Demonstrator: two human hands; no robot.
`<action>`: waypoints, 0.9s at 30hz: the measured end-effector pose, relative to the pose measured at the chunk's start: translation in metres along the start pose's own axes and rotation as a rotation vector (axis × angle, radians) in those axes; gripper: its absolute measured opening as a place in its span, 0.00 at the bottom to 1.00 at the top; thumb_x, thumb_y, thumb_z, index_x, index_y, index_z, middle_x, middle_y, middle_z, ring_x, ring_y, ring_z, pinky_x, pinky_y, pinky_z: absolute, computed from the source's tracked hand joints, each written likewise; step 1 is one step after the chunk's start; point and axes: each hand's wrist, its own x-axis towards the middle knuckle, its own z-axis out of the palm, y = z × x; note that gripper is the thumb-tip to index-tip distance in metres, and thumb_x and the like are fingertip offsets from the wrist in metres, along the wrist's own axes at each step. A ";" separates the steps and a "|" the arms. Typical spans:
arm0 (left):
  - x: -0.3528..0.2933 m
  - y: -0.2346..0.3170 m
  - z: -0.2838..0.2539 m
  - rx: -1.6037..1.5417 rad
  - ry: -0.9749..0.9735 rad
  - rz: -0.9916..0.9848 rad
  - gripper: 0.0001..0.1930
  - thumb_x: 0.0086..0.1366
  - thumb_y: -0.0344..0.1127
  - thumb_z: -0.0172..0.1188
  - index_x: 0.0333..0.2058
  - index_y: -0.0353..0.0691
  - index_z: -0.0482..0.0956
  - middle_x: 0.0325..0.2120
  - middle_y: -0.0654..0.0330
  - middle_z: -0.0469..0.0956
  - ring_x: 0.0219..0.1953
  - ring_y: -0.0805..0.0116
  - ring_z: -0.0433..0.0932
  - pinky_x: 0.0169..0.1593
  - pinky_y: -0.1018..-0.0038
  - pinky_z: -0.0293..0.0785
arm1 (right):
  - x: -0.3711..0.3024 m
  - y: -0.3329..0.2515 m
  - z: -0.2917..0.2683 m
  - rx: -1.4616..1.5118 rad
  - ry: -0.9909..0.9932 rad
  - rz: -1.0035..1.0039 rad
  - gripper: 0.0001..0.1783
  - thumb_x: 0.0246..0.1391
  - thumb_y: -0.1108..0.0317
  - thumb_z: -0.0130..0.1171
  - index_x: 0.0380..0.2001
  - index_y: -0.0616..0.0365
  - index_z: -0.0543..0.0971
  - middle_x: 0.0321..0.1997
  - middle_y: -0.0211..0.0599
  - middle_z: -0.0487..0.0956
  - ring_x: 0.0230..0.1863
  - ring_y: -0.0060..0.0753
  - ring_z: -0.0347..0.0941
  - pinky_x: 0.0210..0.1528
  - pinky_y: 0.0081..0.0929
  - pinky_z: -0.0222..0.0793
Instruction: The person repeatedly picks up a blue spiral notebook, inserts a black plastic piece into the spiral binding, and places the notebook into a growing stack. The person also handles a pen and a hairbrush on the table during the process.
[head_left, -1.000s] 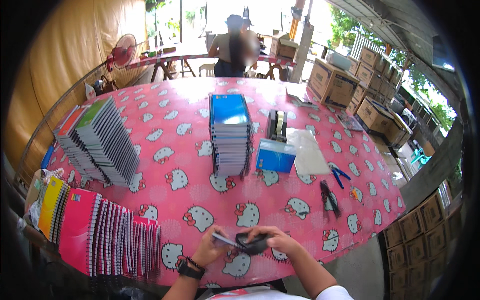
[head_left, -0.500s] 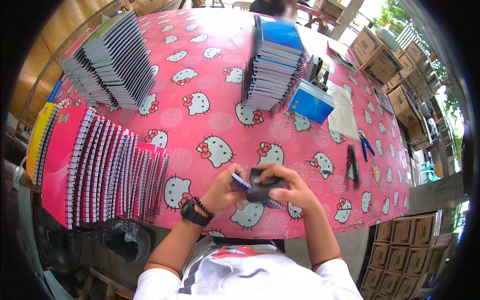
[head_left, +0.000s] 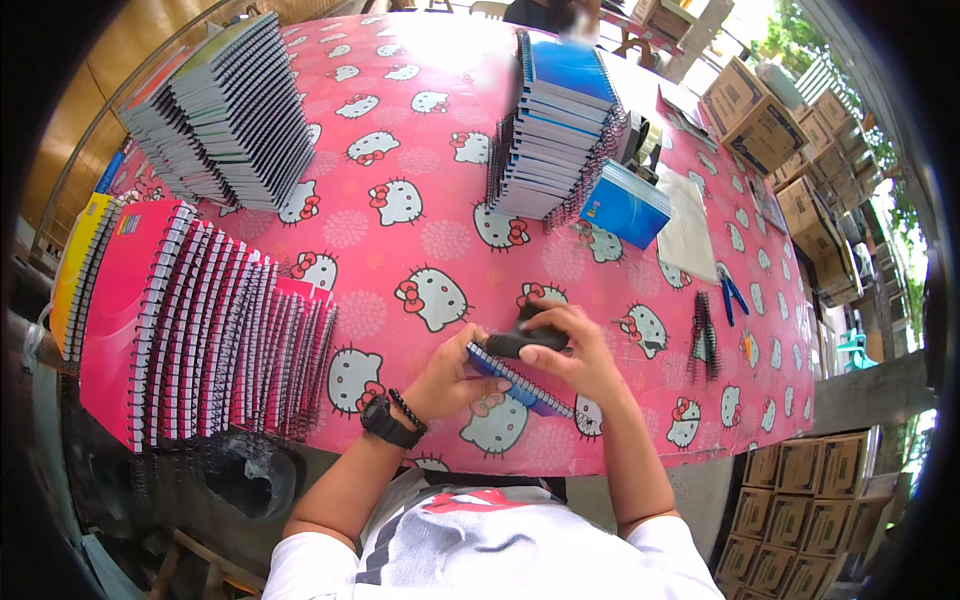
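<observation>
My left hand (head_left: pixel 452 378) is closed on a small blue spiral notebook (head_left: pixel 535 397), thumb across its cover. The notebook slants over the near edge of the table, its coil along the upper right side. My right hand (head_left: pixel 580 350) grips a black handheld tool (head_left: pixel 520 342), which I cannot name exactly. The tool's tip is at the coil's upper left end, close to my left fingers. Whether it touches the wire is hard to see.
Stacked pink notebooks (head_left: pixel 160 320) stand left, with grey-edged notebooks (head_left: pixel 240 120) behind. Blue notebooks (head_left: pixel 560 130) are piled at the far middle. Blue-handled pliers (head_left: pixel 733 295) and loose black coils (head_left: pixel 704 330) lie right on the pink patterned tablecloth (head_left: pixel 400 250).
The black tool has moved up and away from me, uncovering the notebook's blue cover and coil. My left thumb now lies on the cover.
</observation>
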 end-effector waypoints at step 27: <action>0.028 0.076 0.037 0.607 0.104 0.375 0.11 0.49 0.28 0.69 0.31 0.35 0.76 0.24 0.60 0.78 0.26 0.76 0.78 0.29 0.79 0.73 | -0.023 -0.055 -0.005 0.041 0.338 -0.412 0.13 0.44 0.71 0.69 0.32 0.59 0.75 0.26 0.34 0.71 0.26 0.28 0.67 0.26 0.23 0.64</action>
